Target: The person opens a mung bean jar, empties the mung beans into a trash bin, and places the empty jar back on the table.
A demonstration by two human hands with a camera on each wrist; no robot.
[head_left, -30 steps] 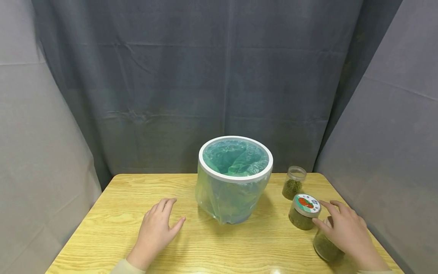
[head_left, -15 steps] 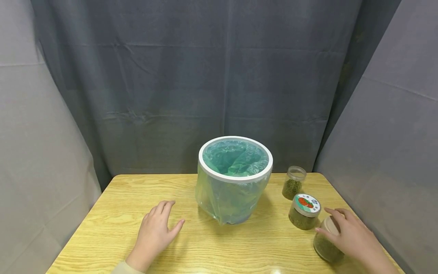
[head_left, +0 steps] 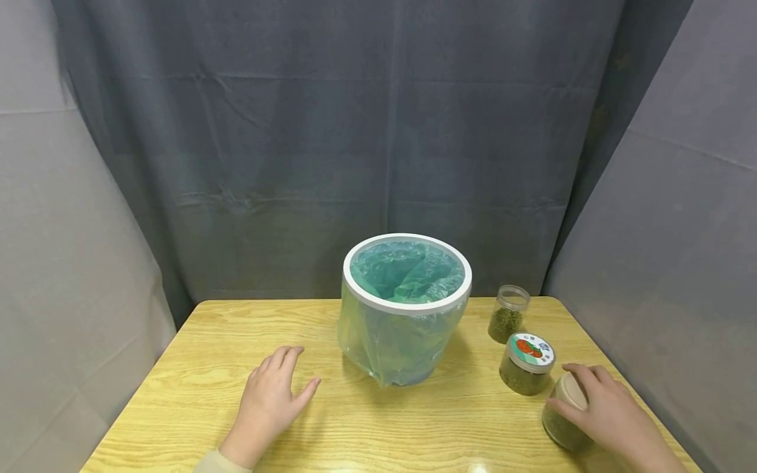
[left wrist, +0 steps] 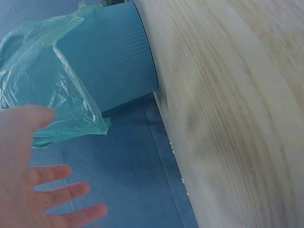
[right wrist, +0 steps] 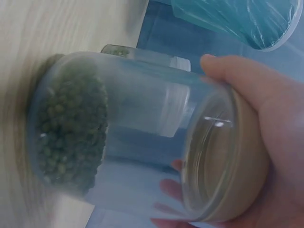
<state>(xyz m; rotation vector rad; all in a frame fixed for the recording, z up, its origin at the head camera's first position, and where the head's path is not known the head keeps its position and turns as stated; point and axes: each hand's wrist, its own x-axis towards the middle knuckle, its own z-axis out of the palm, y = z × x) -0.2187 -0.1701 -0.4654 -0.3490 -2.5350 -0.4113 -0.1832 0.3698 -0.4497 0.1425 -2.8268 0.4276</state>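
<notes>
My right hand (head_left: 609, 410) is at the nearest glass jar (head_left: 562, 427), which has a beige lid (right wrist: 249, 166) and green beans (right wrist: 71, 128) in its bottom. In the right wrist view, thumb and fingers grip it around the lid end, and the fingers show through the glass. The jar stands upright on the table. Just behind it is a jar with a tomato-printed lid (head_left: 530, 351). Farther back stands a smaller jar (head_left: 506, 315), part-filled with green beans. My left hand (head_left: 269, 397) hovers over the left of the table, fingers spread and holding nothing.
A white-rimmed bin (head_left: 408, 309) lined with a green plastic bag (left wrist: 52, 80) stands mid-table toward the back. Grey curtains (head_left: 296, 151) hang behind and at both sides. The wooden table (head_left: 367, 433) runs under everything.
My right hand has drawn back from beside the tomato-lidded jar and settled around the nearest jar's lid. The left hand has barely moved, and the jars and bin stay in place.
</notes>
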